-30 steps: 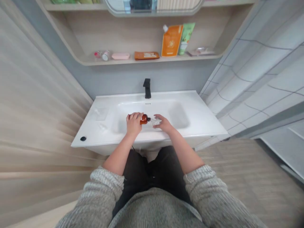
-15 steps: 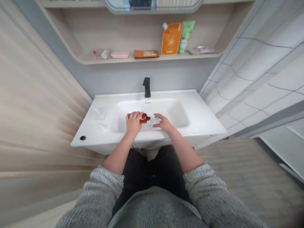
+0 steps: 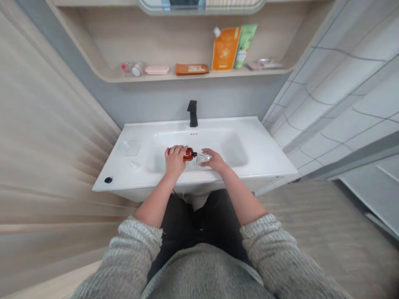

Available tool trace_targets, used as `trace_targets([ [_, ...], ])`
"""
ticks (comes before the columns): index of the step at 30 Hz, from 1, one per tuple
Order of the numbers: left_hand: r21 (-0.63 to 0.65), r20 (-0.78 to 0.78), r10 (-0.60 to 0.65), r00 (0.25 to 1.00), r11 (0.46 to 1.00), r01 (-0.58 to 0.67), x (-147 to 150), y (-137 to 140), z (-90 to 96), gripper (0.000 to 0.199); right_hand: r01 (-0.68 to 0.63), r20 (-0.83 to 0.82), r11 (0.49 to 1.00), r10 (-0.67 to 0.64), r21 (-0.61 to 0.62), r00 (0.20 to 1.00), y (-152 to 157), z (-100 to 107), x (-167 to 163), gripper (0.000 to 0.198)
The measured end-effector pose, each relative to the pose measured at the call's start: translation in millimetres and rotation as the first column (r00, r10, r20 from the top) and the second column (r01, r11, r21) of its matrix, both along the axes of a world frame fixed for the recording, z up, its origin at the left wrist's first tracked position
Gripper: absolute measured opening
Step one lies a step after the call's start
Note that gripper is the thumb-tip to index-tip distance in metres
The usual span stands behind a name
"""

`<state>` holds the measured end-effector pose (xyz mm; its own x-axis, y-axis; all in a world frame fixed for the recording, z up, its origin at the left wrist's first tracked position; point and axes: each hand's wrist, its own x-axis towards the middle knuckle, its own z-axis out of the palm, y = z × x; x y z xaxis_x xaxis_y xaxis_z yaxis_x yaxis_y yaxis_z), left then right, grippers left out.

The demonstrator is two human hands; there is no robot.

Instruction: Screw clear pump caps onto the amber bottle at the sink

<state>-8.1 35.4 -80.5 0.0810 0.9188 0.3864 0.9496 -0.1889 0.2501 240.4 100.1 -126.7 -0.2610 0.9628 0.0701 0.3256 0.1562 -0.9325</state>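
My left hand (image 3: 175, 161) is closed around a reddish-brown bottle (image 3: 188, 154), which lies on its side with its black neck pointing right. Facing it, my right hand (image 3: 215, 160) holds a small clear container (image 3: 202, 158) by its right side. The bottle's neck is at the mouth of the clear container; whether they touch I cannot tell. Both are held over the white sink basin (image 3: 235, 149). Whether liquid is flowing between them is too small to make out.
Behind the basin stands a black faucet (image 3: 193, 114). On the counter's left are a clear flat tray (image 3: 132, 148) and a round black stopper (image 3: 108, 180). The shelf above holds an orange pouch (image 3: 226, 50), a green tube (image 3: 245, 45) and a pink case (image 3: 157, 69).
The clear container in my right hand looks slightly more tilted. Both hands keep nearly the same place, and the whole view has shifted very slightly.
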Motion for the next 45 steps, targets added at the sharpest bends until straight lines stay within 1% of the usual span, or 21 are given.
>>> trace_targets([
  [10,0.035,0.009,-0.016,1.000,0.999,0.015,-1.1,-0.2,-2.5,0.066,0.006,0.015,1.000,-0.006,0.022,1.000,0.0,-0.8,-0.7,0.080],
  [17,0.005,-0.002,-0.005,1.000,1.000,0.005,0.2,-1.5,0.8,0.066,0.005,0.035,1.000,-0.005,0.005,0.999,-2.3,4.2,-1.2,0.082],
  [23,0.023,0.010,-0.013,1.000,1.000,0.013,-0.5,-0.9,-1.1,0.066,0.012,0.061,1.000,-0.013,0.021,0.998,-1.3,2.3,-1.4,0.080],
  [31,0.069,-0.006,-0.016,1.000,0.997,0.017,-1.1,0.6,-5.6,0.060,0.005,0.061,0.999,-0.007,0.036,0.998,-0.4,0.3,-0.2,0.080],
  [45,0.083,-0.015,-0.026,1.000,0.996,0.028,-2.3,1.1,-6.8,0.060,0.020,0.053,1.000,-0.021,0.006,0.998,1.2,-2.1,-1.9,0.081],
])
